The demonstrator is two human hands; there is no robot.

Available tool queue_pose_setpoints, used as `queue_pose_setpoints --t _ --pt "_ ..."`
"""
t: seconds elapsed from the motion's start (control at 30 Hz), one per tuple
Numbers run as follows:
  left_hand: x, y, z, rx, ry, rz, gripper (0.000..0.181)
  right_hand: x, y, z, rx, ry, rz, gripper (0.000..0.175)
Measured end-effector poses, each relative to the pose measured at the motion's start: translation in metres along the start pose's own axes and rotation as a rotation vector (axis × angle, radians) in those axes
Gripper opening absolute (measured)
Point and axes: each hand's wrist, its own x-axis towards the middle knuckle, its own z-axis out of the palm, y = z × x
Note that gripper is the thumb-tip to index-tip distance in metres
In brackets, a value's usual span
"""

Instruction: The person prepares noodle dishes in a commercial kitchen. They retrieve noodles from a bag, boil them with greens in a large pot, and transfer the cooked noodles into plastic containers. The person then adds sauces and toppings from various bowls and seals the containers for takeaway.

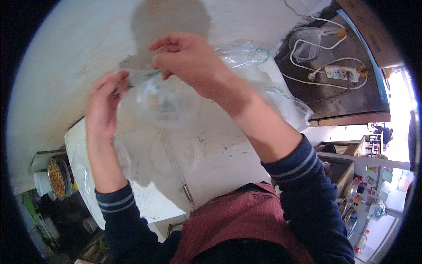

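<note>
Up in front of me, a clear plastic item (161,102) is blurred by motion; whether it is a bowl or a bag I cannot tell. My left hand (105,102) grips its left upper edge between thumb and fingers. At the right upper edge, my right hand (188,61) has its thumb and curled fingers on the plastic, while one finger reaches out. Below them a round clear plastic lid or dish (176,155) lies flat on a white worktop (227,171). Part of another clear round piece (122,156) shows beside my left forearm.
Clear plastic bags with green print (242,56) lie at the worktop's back right. On a dark surface further right sits a power strip (341,73) with white cables. A bowl of brown bits (57,178) stands low at the left. The wall (66,66) rises beyond the worktop.
</note>
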Motion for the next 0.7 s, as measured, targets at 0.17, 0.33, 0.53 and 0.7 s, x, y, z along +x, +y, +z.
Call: queue_pose_setpoints --t 0.17,0.33,0.53,0.7 --pt "-0.01 0.01 -0.036 0.168 0.087 -0.008 0.018 0.019 0.043 -0.084 -1.643 -0.102 -0.214 0.041" --pt "-0.023 0.007 -0.042 0.74 0.267 0.086 0.03 -0.007 0.097 -0.162 -1.964 -0.034 0.317 0.054" --pt "-0.101 -0.042 0.01 0.934 0.403 0.623 0.029 -0.033 0.069 -0.108 -1.716 -0.011 0.002 0.028" --pt "-0.14 -0.16 0.006 1.504 -0.039 0.255 0.075 -0.155 0.054 -0.012 -1.408 -0.066 -0.215 0.026"
